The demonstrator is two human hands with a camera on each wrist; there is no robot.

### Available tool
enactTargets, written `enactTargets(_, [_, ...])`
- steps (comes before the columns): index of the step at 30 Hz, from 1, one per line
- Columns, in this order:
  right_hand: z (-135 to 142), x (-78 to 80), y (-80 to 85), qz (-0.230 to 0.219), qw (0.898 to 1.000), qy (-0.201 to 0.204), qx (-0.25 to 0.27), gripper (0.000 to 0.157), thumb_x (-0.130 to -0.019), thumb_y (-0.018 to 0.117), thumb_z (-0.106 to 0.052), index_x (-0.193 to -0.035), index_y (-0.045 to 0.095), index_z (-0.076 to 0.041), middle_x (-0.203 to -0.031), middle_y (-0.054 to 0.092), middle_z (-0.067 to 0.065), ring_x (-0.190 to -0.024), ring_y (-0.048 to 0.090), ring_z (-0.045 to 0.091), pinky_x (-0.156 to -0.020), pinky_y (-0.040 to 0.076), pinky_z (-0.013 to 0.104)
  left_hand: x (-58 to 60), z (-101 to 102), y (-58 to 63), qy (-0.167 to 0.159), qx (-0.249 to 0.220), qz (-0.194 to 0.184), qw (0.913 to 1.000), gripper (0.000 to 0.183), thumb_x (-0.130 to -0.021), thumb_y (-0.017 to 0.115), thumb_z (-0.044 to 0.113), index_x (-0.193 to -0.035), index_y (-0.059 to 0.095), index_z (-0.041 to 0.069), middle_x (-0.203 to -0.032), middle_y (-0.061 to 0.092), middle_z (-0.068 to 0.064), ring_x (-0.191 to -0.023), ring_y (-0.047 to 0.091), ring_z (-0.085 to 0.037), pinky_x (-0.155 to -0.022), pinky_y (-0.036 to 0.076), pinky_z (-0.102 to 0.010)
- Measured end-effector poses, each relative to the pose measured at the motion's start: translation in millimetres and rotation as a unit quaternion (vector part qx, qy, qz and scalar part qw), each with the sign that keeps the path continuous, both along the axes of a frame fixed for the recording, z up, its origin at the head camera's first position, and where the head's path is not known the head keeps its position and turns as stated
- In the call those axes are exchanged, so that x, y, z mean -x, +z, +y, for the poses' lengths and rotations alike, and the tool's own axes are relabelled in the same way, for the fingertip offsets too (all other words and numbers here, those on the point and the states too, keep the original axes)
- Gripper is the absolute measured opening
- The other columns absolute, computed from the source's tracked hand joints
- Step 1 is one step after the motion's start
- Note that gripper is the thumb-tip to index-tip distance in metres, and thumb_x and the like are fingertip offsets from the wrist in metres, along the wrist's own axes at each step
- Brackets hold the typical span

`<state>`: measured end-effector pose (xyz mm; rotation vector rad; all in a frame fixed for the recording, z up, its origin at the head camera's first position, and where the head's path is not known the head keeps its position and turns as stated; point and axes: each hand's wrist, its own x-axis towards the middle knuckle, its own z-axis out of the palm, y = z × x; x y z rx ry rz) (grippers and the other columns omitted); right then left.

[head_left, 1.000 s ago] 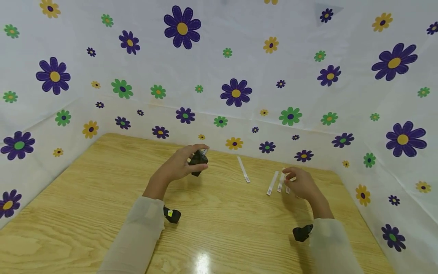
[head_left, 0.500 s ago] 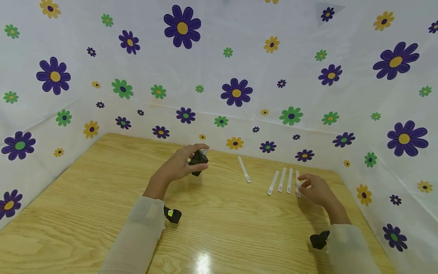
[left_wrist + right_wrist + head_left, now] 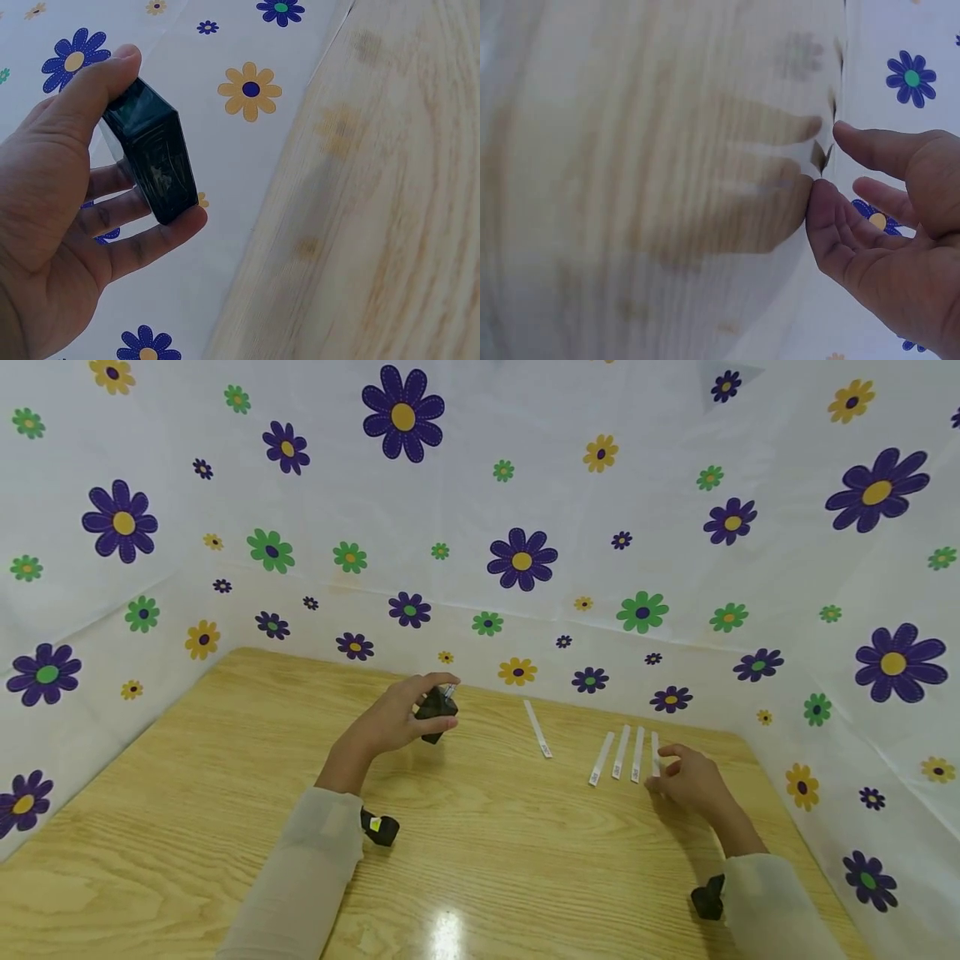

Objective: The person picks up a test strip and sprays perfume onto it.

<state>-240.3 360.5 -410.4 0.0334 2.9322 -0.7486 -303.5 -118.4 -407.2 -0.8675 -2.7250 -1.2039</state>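
Note:
A dark green glass perfume bottle (image 3: 430, 706) with a silver top is gripped in my left hand (image 3: 386, 718), raised over the far part of the table. The left wrist view shows the bottle (image 3: 161, 161) tilted between thumb and fingers. Toward the right, the rightmost white paper strip (image 3: 656, 747) lies on the table, its near end hidden by my right hand (image 3: 690, 781). Thumb and fingertips of that hand sit apart, right at the strip. In the right wrist view the right hand (image 3: 907, 262) is low at the wood, a gap between its fingertips.
To the left of that strip lie several more labelled paper strips (image 3: 619, 752) in a row. A lone slanted strip (image 3: 537, 729) lies nearer the bottle. Flower-printed white sheeting (image 3: 570, 552) walls the wooden table (image 3: 480, 827) at the back and sides.
My right hand has moved right, off the middle strips to the rightmost one, then slightly down along it toward its near end. The left hand and the perfume bottle stay in place.

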Motion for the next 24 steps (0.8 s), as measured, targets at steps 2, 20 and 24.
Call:
enactTargets(2, [-0.1, -0.5, -1.2, 0.004, 1.000, -0.004, 0.004, 0.065, -0.093, 0.076, -0.019, -0.141, 0.046, 0.013, -0.116, 0.062, 0.036, -0.095, 0.066, 0.040, -0.076, 0.057, 0.049, 0.0, 0.1, 0.2, 0.002, 0.002, -0.001, 1.0000, 0.066, -0.093, 0.069, 0.058, -0.151, 0.045, 0.038, -0.137, 0.057, -0.004, -0.121, 0.054, -0.032, -0.101, 0.048, -0.055])
enactTargets(20, [0.0, -3.6, -5.7, 0.011, 0.998, -0.045, 0.044, 0.063, -0.091, 0.076, -0.009, -0.142, 0.046, 0.012, -0.129, 0.054, 0.041, -0.117, 0.053, 0.055, -0.092, 0.051, 0.058, -0.5, -0.2, -0.5, 0.004, 0.001, 0.005, 1.0000, 0.066, -0.092, 0.071, 0.055, -0.151, 0.047, 0.037, -0.137, 0.058, -0.006, -0.121, 0.055, -0.034, -0.098, 0.050, -0.056])
enactTargets(24, [1.1, -3.5, -6.9, 0.010, 0.997, -0.047, 0.061, 0.063, -0.091, 0.076, -0.007, -0.143, 0.045, 0.012, -0.126, 0.057, 0.039, -0.114, 0.057, 0.051, -0.088, 0.054, 0.052, -0.2, -0.3, -0.2, 0.004, 0.002, 0.006, 1.0000, 0.066, -0.092, 0.071, 0.055, -0.151, 0.047, 0.037, -0.139, 0.057, -0.006, -0.122, 0.054, -0.034, -0.098, 0.049, -0.056])
